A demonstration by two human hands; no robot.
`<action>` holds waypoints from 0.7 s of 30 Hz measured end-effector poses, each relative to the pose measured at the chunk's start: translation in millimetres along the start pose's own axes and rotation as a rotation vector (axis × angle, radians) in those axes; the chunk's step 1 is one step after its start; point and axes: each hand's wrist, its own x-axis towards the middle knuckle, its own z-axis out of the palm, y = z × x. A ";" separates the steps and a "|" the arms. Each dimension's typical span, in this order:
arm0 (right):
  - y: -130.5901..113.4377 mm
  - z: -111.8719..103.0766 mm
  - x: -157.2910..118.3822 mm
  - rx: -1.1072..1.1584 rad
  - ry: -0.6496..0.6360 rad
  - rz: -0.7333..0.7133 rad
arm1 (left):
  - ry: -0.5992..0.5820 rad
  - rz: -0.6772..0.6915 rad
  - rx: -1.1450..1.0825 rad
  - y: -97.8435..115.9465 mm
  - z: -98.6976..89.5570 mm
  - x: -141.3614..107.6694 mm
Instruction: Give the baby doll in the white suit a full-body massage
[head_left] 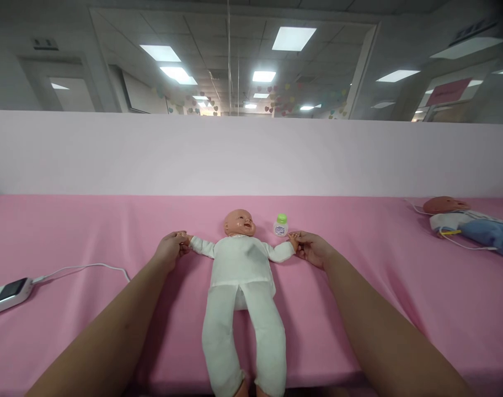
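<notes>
Centrally, doll (243,264) held, bottle label (280,230) illegible

Doll (242,267), bald, in off-white long-sleeved top and trousers, lay on its back on the table (359,220): crown toward far edge, head turned rightward, arms outstretched, legs slightly apart, feet at near edge.

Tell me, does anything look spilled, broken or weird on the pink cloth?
Nothing stands out: no spill or break shows. The shiny-headed, white-clothed baby doll lies on its back, and the small, translucent, green-capped bottle stands upright.
</notes>
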 end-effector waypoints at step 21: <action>6.6 17.6 7.6 -0.184 0.119 -0.072 | -0.214 0.179 0.727 11.5 17.6 -26.8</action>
